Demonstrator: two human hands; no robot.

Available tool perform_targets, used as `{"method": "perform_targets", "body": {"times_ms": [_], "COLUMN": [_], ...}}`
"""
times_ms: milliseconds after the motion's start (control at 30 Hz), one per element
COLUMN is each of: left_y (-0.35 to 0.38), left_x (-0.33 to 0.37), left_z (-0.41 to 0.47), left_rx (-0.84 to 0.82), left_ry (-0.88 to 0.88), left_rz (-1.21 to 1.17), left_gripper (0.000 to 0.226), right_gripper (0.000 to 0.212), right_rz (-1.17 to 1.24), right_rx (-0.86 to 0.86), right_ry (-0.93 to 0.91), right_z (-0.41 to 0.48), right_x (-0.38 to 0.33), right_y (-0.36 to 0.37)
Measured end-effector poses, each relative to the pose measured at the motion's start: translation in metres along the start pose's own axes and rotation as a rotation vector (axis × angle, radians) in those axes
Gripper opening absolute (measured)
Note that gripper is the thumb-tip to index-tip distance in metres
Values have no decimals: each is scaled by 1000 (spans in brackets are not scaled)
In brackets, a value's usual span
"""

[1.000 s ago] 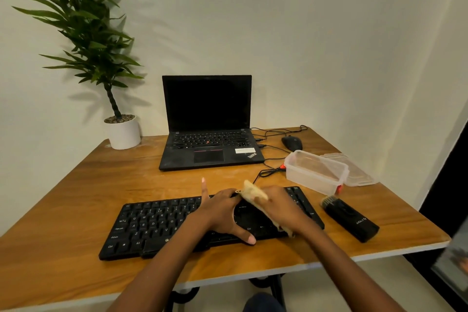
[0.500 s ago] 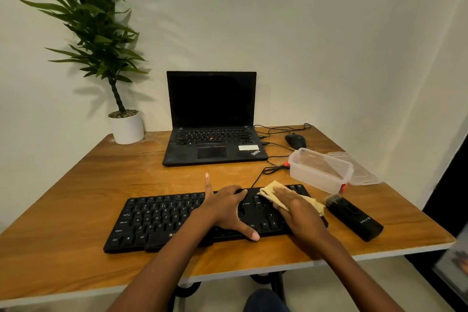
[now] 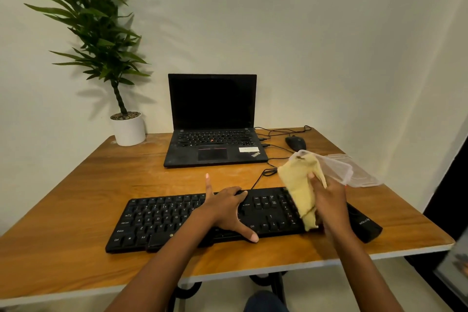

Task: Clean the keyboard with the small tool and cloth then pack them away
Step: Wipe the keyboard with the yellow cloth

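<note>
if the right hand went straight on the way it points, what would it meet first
Most likely the clear container just beyond it: the right hand, gripping the yellow cloth, points away toward it. Depth is unclear; the cloth may already be over its rim.

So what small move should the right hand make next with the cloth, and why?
Probably carry the cloth the short way into the open container. The right hand grips it, held up over the right end of the keyboard, just in front of the container, whose lid lies beside it.
</note>
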State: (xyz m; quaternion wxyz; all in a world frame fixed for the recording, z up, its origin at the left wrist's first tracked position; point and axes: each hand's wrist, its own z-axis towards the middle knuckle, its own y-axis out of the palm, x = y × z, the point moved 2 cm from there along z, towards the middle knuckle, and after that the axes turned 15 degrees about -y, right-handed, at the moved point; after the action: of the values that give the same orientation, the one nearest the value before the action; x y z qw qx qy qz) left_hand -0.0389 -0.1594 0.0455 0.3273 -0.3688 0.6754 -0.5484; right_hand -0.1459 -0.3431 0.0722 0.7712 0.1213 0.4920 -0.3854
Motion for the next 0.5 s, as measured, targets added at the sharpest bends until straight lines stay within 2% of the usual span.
{"method": "perform_targets", "body": {"times_ms": [67, 133, 233, 367, 433, 500], "left_y": [0, 0, 1, 4, 6, 6], "left_x": [1, 1, 1, 1, 1, 1], "left_z": [-1, 0, 0, 2, 2, 2], "left_rx": [0, 11, 37, 98, 112, 106], "left_ry": [-1, 0, -1, 50, 66, 57], "left_rz": [11, 12, 0, -51, -60, -52], "left_gripper": [113, 113, 113, 107, 99, 95], "right_gripper": [27, 29, 26, 38, 46, 44], "right_rz": [-321, -570, -771, -714, -726, -654], "right_rx": [-3, -141, -372, -537, -556, -546], "right_ry": [-157, -186, -191, -374, -445, -457], "right_z": [19, 26, 11, -38, -54, -63], "right_x": [9, 26, 36, 13, 4, 2], "right_y": [4, 19, 50, 88, 91, 83]}}
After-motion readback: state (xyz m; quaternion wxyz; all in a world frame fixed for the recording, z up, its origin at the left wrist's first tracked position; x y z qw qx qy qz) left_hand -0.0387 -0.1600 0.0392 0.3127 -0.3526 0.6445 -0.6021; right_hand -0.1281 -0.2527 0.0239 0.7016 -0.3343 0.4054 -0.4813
